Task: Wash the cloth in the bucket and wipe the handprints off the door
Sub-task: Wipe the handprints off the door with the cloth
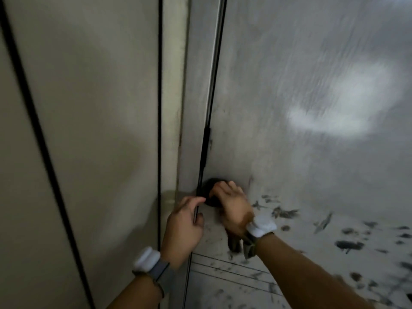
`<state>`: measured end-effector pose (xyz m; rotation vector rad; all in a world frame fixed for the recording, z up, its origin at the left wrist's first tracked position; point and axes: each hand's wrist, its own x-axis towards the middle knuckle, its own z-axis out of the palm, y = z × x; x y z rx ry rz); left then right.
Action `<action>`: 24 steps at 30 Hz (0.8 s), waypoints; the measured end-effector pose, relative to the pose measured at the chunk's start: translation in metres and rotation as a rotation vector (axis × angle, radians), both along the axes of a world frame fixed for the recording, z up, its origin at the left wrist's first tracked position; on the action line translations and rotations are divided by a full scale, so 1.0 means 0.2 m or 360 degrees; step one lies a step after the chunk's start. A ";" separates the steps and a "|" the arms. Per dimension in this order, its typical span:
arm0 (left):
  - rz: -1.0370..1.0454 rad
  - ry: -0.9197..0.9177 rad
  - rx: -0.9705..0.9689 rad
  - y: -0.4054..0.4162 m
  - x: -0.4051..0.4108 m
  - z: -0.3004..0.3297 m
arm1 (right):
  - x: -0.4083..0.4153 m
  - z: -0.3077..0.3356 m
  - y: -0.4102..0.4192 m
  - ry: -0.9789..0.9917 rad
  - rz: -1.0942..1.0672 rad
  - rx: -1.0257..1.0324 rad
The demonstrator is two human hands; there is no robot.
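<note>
The grey door (278,63) fills the right half of the view, blurred by motion. Dark handprints and smudges (347,244) cover its lower right part. My right hand (234,210) grips a dark cloth (211,186) and holds it against the door close to its left edge; a bit of the cloth hangs out below my palm. My left hand (185,224) grips the door's edge (201,166), fingers wrapped around it. The bucket is out of view.
Beige wall panels (93,108) with black seams stand to the left, and a pale door frame (174,85) runs between them and the door. A bright patch of reflected light (334,108) lies on the upper door. Thin dark lines cross the door's bottom part.
</note>
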<state>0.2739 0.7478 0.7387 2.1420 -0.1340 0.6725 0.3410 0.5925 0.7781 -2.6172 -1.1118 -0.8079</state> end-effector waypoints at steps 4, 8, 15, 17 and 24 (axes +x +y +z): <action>-0.0327 0.0255 -0.0847 -0.07 -0.06 0.03 | -0.13 -0.01 -0.06 0.0461 -0.0110 0.0796; -0.0687 0.0515 -0.1126 -0.20 -0.15 0.03 | -0.21 -0.02 -0.14 0.0937 -0.0373 0.1345; -0.0495 0.0511 -0.1010 -0.26 -0.18 0.05 | -0.31 0.04 -0.33 0.1338 -0.0524 0.1919; -0.0427 0.0511 -0.1049 -0.24 -0.16 0.07 | -0.34 0.07 -0.37 0.1260 -0.0615 0.1761; -0.0284 0.0458 -0.1268 -0.22 -0.07 0.18 | -0.43 0.14 -0.36 0.1497 -0.0502 0.1992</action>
